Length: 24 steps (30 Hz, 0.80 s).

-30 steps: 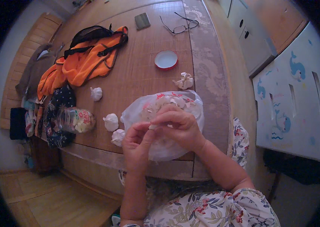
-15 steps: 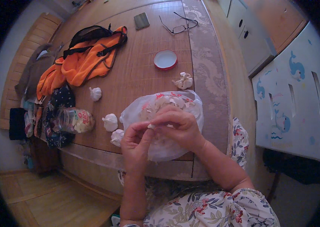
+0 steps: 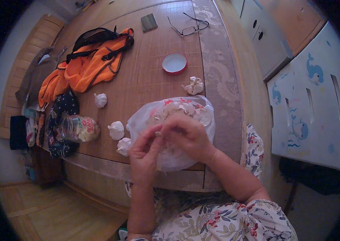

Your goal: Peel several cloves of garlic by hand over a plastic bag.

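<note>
Over a white plastic bag (image 3: 138, 117) strewn with papery garlic skins (image 3: 186, 107), my two hands meet. My left hand (image 3: 144, 152) pinches a small pale garlic clove (image 3: 158, 133) between thumb and fingers. At the same clove, my right hand (image 3: 190, 134) has its fingers curled and pinched, partly hiding it. Two whole garlic bulbs, the upper garlic bulb (image 3: 116, 130) and the lower garlic bulb (image 3: 123, 147), lie just left of the bag. Farther off are another bulb (image 3: 100, 100) at left and a partly opened bulb (image 3: 194, 86) beyond the bag.
A clear jar (image 3: 79, 128) holding peeled cloves lies at left beside dark patterned cloth (image 3: 66, 103). A red-rimmed lid (image 3: 174, 63), glasses (image 3: 189, 30), a dark flat rectangle (image 3: 149, 23) and an orange vest (image 3: 93, 68) rest on the table (image 3: 150, 48).
My right hand's fingers have curled in more and drawn slightly down at the clove. The left hand keeps its pinch in nearly the same place.
</note>
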Each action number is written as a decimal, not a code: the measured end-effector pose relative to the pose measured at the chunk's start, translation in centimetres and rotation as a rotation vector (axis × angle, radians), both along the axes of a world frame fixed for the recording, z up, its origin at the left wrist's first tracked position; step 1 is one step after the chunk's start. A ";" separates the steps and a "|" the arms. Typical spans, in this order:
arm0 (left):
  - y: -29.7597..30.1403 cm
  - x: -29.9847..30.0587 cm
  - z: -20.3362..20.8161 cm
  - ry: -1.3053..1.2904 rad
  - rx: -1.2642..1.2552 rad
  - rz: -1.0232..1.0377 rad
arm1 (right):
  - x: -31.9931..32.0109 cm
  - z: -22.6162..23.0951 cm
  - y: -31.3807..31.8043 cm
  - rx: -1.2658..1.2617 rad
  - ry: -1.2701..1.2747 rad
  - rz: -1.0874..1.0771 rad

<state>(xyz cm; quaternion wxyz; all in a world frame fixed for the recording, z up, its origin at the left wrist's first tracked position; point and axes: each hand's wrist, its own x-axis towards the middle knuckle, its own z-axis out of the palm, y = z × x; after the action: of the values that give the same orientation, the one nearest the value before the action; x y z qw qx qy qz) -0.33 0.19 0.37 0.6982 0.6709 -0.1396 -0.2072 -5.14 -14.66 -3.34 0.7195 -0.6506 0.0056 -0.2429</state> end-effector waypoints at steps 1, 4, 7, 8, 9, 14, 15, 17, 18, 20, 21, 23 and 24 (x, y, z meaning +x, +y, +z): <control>-0.1 0.0 0.1 0.000 0.000 0.000 | 0.0 0.1 0.0 0.000 0.000 0.000; -0.3 0.0 0.4 0.102 -0.030 0.040 | -0.1 0.1 -0.2 0.084 0.025 -0.037; -0.1 0.0 0.4 0.182 -0.084 0.062 | -0.1 0.0 -0.4 0.042 0.026 -0.073; 0.1 0.1 0.2 0.201 -0.120 0.057 | -0.2 0.1 -0.4 0.035 0.051 -0.058; 0.2 0.1 0.1 0.220 -0.155 0.052 | -0.2 0.1 -0.4 0.028 0.076 -0.044; 0.2 0.4 -0.3 0.242 -0.182 0.036 | 0.2 -0.1 -0.6 -0.149 -0.048 -0.052; 0.4 0.4 -0.5 0.232 -0.180 0.031 | 0.2 0.1 -0.5 -0.199 -0.028 -0.049; 0.2 0.3 -0.3 0.213 -0.152 0.042 | 0.2 0.2 -0.3 -0.178 -0.027 -0.056; 0.1 0.3 -0.3 0.195 -0.125 0.052 | 0.1 0.2 -0.2 -0.157 -0.025 -0.063; 0.1 0.2 -0.3 0.195 -0.126 0.049 | 0.0 0.0 -0.1 -0.137 -0.010 -0.065; 0.0 0.2 -0.3 0.195 -0.127 0.046 | 0.0 0.0 -0.1 -0.116 0.003 -0.065; -0.1 0.1 -0.1 0.204 -0.134 0.049 | 0.1 0.0 -0.1 -0.095 -0.020 -0.042; -0.1 0.1 0.0 0.213 -0.142 0.052 | 0.2 -0.1 -0.1 -0.074 -0.043 -0.020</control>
<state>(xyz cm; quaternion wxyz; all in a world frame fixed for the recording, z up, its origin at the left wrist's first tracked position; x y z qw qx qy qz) -0.25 0.08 0.35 0.7601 0.5973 -0.0614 -0.2485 -4.98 -14.75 -3.39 0.6924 -0.6713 -0.0126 -0.2640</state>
